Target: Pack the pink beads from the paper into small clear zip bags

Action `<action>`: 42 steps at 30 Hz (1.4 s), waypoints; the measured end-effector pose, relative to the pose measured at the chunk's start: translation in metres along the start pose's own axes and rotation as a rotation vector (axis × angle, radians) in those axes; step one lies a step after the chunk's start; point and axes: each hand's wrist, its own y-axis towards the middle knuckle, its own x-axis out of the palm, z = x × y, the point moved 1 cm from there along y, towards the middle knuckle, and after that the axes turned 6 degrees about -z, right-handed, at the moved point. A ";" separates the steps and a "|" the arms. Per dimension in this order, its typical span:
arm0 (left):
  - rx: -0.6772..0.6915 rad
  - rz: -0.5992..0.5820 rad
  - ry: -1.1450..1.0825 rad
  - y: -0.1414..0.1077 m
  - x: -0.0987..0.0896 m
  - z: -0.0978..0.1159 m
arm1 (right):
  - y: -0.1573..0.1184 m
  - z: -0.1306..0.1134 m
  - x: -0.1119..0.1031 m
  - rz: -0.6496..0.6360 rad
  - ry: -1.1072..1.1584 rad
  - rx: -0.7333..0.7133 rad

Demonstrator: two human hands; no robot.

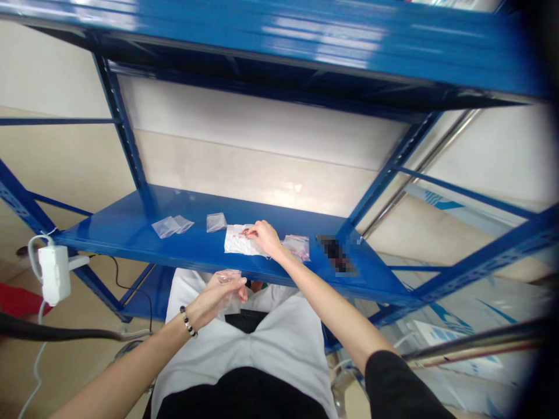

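My left hand (pixel 223 295), with a beaded bracelet at its wrist, is closed on a clear plastic bag (pixel 232 302) just in front of the shelf edge. Over a crumpled white paper (pixel 238 245) on the blue shelf (pixel 183 247), my right hand (pixel 264 236) pinches at small reddish pieces (pixel 241 233); whether a piece is between the fingertips is too small to tell. Right of the paper lies a clear bag with pink contents (pixel 300 247), partly behind my right forearm. Flat clear bags (pixel 216 222) rest behind the paper's left side, and others (pixel 165 227) lie farther left.
A dark blurred-out object (pixel 336 255) lies at the shelf's right. Blue uprights (pixel 120 122) stand at the back corners, and an upper shelf (pixel 244 35) hangs overhead. A white power adapter (pixel 55 274) with cables is at the left end. Wrapped panels (pixel 463 297) are on the right.
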 end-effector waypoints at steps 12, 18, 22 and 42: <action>-0.038 0.051 0.064 0.011 -0.006 -0.005 | 0.001 -0.002 -0.004 0.040 -0.088 -0.112; -0.069 0.006 0.051 0.001 0.000 -0.010 | -0.008 -0.006 -0.001 0.026 -0.097 -0.134; -0.094 0.009 0.043 0.001 0.000 -0.016 | -0.007 -0.003 0.003 0.030 -0.095 -0.100; -0.068 0.019 0.308 0.011 -0.012 0.002 | -0.053 -0.078 -0.064 0.047 0.338 -0.348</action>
